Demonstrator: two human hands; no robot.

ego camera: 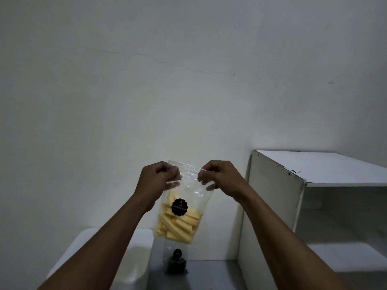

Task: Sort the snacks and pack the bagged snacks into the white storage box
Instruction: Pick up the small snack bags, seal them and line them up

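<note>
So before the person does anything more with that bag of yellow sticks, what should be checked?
1. Grip: the left hand and the right hand each pinch a top corner of the clear bag: ok.
2. Zip seal closed along the top: cannot tell.
3. Yellow sticks settled low in the bag, none spilling: ok.
4. Bag hangs free of the dark snack bag standing below it: cannot tell, as they overlap in this view.
5. White container at lower left open and ready: cannot tell, as the left arm mostly hides it.
</note>
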